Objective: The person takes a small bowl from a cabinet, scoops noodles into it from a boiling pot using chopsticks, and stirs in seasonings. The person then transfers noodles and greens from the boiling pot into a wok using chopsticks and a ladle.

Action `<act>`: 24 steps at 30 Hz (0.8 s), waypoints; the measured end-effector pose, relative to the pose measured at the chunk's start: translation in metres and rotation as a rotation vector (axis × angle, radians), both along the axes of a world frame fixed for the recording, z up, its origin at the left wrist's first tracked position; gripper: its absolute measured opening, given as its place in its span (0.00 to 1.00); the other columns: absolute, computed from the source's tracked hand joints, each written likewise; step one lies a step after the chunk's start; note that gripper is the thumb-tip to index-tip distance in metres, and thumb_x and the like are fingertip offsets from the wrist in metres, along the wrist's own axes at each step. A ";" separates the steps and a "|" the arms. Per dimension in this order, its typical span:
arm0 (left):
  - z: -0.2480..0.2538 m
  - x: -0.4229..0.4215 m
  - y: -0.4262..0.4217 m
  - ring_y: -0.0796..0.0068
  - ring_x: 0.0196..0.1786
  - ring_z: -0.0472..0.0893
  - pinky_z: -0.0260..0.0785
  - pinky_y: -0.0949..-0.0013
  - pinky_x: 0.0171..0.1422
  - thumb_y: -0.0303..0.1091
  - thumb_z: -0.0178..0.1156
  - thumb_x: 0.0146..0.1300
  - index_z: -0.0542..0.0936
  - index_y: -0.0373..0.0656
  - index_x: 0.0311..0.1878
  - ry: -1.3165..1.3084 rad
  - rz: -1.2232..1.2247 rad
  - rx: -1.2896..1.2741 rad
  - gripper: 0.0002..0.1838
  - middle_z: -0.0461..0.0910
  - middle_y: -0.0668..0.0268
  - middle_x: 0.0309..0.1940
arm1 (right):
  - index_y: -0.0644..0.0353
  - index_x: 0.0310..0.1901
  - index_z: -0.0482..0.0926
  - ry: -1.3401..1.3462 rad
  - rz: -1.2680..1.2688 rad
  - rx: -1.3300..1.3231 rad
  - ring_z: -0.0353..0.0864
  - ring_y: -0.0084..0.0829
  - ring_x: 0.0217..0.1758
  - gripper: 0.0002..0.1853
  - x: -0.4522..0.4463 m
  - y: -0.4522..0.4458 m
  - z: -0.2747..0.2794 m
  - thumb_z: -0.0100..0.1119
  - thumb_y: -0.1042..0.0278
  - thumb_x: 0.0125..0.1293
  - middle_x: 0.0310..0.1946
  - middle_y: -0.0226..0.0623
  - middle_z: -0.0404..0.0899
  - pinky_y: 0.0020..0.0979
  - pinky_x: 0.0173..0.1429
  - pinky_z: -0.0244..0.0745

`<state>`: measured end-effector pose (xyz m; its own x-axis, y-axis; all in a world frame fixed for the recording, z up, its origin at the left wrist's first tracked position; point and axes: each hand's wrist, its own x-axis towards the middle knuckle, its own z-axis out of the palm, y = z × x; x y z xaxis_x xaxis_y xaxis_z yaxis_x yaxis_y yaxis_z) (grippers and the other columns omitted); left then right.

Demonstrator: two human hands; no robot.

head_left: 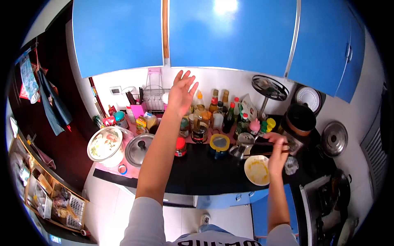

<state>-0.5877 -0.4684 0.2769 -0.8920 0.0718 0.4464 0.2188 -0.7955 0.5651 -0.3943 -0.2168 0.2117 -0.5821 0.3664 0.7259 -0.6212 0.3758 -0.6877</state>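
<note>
My left hand [182, 94] is raised in front of the white wall, just under the blue cabinets. Its fingers are apart and nothing is in it. Over the right part of the black counter, my right hand [278, 152] is closed around a pair of dark chopsticks [259, 154], which lie roughly level and point left. Just below them sits a white bowl [248, 171] with yellow residue inside. A shiny metal container [245, 139] stands near the chopstick ends. To its left is a dark blue jar with a yellow lid [219, 142].
Several sauce bottles [229, 117] line the wall. A floral lidded pot [105, 144] and a pan lid [138, 150] stand at left. A dark pot [301, 119] is at right, near the stove [328, 205]. Blue cabinets [234, 37] hang overhead.
</note>
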 end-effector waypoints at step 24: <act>0.042 0.065 -0.009 0.65 0.58 0.69 0.60 0.65 0.60 0.23 0.51 0.59 0.74 0.38 0.49 0.956 -0.046 -0.785 0.14 0.73 0.58 0.52 | 0.57 0.20 0.63 0.748 -0.514 -0.148 0.54 0.19 0.16 0.15 -0.038 -0.060 0.059 0.54 0.66 0.62 0.15 0.26 0.61 0.22 0.19 0.48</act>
